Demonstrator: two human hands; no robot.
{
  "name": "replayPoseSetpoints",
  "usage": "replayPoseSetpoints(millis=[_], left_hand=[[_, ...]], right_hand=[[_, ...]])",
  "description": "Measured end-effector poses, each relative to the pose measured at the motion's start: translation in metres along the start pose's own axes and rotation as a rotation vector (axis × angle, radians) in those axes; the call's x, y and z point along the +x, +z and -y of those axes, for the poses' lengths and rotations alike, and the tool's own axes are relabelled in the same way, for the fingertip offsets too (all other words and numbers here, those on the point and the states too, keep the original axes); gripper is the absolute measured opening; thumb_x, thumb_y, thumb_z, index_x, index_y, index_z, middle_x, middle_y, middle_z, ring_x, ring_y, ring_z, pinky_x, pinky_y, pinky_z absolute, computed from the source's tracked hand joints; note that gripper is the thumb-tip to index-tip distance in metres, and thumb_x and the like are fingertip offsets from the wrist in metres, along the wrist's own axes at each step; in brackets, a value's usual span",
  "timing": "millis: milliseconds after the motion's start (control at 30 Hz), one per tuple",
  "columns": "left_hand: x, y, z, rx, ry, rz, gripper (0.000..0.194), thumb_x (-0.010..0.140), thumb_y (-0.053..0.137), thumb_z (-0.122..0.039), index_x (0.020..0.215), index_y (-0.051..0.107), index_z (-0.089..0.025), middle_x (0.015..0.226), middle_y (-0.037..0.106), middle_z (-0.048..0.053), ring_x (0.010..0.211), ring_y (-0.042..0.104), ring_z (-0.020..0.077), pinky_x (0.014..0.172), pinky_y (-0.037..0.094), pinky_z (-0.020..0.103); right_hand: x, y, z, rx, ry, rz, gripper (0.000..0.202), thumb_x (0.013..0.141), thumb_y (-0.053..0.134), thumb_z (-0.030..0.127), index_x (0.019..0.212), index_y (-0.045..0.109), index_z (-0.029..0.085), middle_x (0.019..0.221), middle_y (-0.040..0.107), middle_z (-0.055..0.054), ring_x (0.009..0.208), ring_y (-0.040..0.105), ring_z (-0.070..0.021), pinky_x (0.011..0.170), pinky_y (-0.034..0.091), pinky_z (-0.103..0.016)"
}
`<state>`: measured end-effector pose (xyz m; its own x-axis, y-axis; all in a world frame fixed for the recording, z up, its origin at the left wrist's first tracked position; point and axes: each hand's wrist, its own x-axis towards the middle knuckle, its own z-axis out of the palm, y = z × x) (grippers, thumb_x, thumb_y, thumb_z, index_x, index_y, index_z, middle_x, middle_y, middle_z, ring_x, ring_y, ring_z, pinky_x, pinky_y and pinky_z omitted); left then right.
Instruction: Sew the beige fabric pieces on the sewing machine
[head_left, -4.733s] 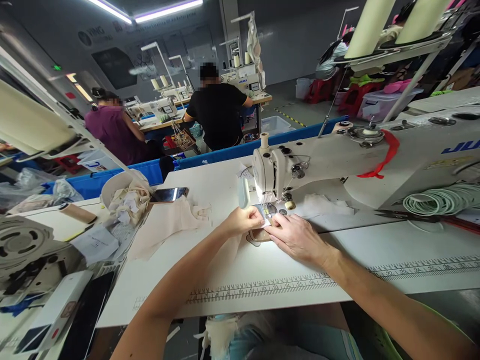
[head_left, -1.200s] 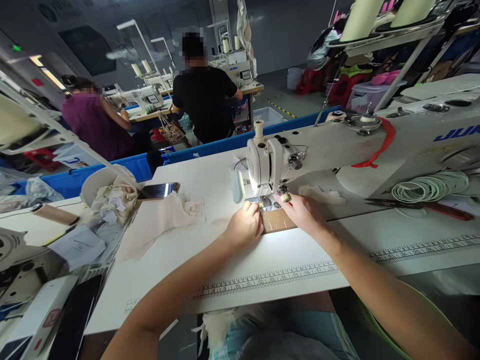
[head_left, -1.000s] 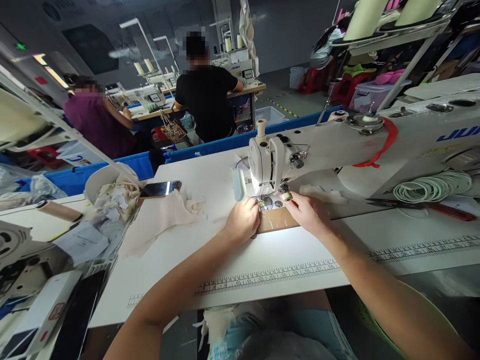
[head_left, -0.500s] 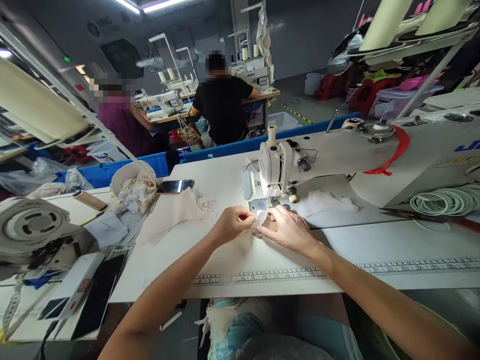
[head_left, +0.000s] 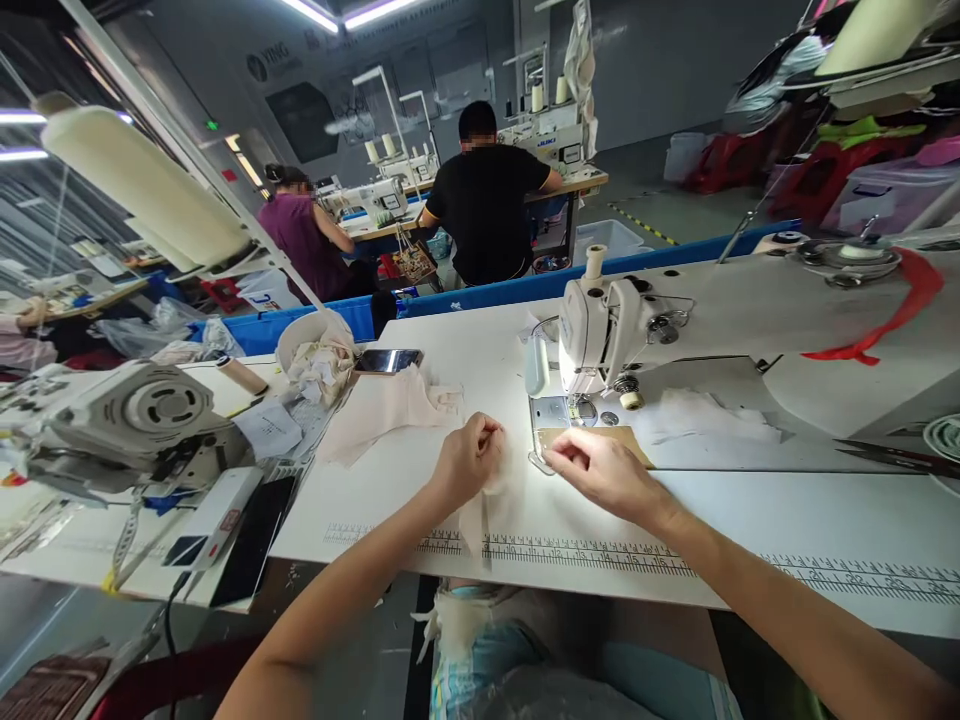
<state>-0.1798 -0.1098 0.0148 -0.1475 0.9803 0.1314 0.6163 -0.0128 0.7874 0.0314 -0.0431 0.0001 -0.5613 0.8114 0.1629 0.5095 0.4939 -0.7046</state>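
Observation:
My left hand (head_left: 471,458) is closed in a pinch on a thin pale fabric piece (head_left: 472,525), which hangs from the fingers over the table's printed ruler, partly blurred. My right hand (head_left: 604,475) is just in front of the sewing machine's needle area, its fingers bent and thumb and fingertips together; whatever they hold, if anything, cannot be made out. Behind it are the metal needle plate (head_left: 551,411) and a tan card-like strip (head_left: 626,437). The sewing machine head (head_left: 592,335) stands above, its lamp lit.
Left of my hands lie a pale cut fabric piece (head_left: 382,415) and a phone (head_left: 388,361). A scrap-filled container (head_left: 319,370) stands beyond. More pale fabric (head_left: 709,417) lies under the machine arm, and dark scissors (head_left: 896,456) at right. Two people work at machines ahead.
My hands have come apart: the left has drawn the fabric piece away from the needle area, leftward. The right has moved slightly back toward me. The view has swung left.

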Motion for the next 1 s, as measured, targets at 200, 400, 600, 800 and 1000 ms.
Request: replayPoseSetpoints(millis=[200,400,600,800,1000], left_hand=[[-0.013,0.009,-0.012,0.050,0.091,-0.031,0.012,0.092,0.048,-0.032,0.089,0.055,-0.022,0.078,0.067,0.000,0.064,0.061,0.0126,0.059,0.044,0.022],[-0.016,-0.002,-0.005,-0.098,0.022,-0.015,0.021,0.091,0.051,-0.039,0.090,0.060,-0.020,0.075,0.065,0.001,0.066,0.061,0.0137,0.059,0.045,0.023],[-0.010,-0.026,0.014,-0.178,-0.140,0.063,0.033,0.090,0.052,-0.048,0.093,0.064,-0.017,0.066,0.057,-0.001,0.056,0.049,0.0120,0.052,0.037,0.023],[-0.018,-0.054,0.037,0.317,-0.109,0.161,0.020,0.092,0.055,-0.035,0.083,0.065,-0.019,0.077,0.069,0.001,0.070,0.059,0.0163,0.064,0.041,0.027],[0.000,-0.057,0.045,0.821,0.100,-0.033,0.011,0.089,0.060,-0.013,0.098,0.065,-0.019,0.107,0.070,0.008,0.103,0.062,0.0244,0.079,0.048,0.033]], right_hand=[[-0.002,0.021,0.025,-0.034,0.092,0.010,0.034,0.091,0.051,0.057,0.083,0.055,0.024,0.067,0.064,0.001,0.064,0.061,-0.0166,0.057,0.039,-0.029],[0.002,0.015,0.013,-0.239,0.149,-0.022,0.028,0.083,0.062,0.042,0.105,0.058,0.025,0.079,0.065,0.000,0.071,0.063,-0.0193,0.060,0.037,-0.030],[0.005,0.010,0.009,-0.316,0.065,0.052,0.023,0.090,0.051,0.039,0.073,0.053,0.023,0.084,0.062,-0.001,0.066,0.055,-0.0145,0.057,0.033,-0.028],[0.011,-0.005,-0.013,-0.232,-0.071,0.063,0.021,0.090,0.048,0.033,0.072,0.052,0.023,0.072,0.065,-0.001,0.064,0.057,-0.0157,0.060,0.037,-0.029],[0.018,-0.008,-0.018,-0.290,-0.006,0.032,0.017,0.086,0.050,0.028,0.069,0.053,0.024,0.067,0.066,-0.004,0.059,0.055,-0.0182,0.056,0.034,-0.032]])
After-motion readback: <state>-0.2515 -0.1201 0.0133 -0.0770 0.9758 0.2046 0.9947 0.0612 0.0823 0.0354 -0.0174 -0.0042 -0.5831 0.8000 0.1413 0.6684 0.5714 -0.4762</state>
